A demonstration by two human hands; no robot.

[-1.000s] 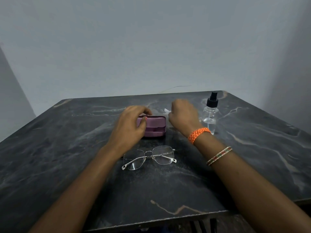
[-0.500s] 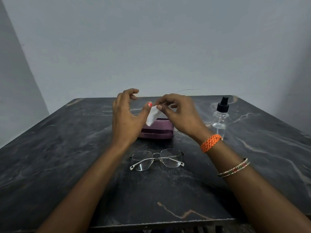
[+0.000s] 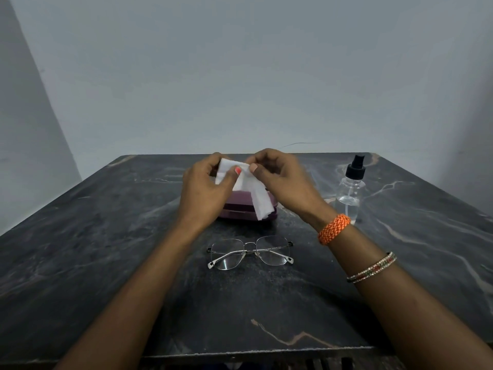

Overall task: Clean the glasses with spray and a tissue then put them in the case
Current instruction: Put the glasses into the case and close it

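So both hands are up over the desk (image 3: 106,263) pinching a white tissue (image 3: 249,188), left hand (image 3: 205,190) on one top corner, right hand (image 3: 282,180) on the other. Purple case (image 3: 240,209) sits shut right under them, glasses (image 3: 250,253) lie folded nearer me between the wrists, spray bottle (image 3: 350,193) stands just past the right hand.

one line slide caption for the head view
Both hands hold a tissue above the case; glasses wait nearby.
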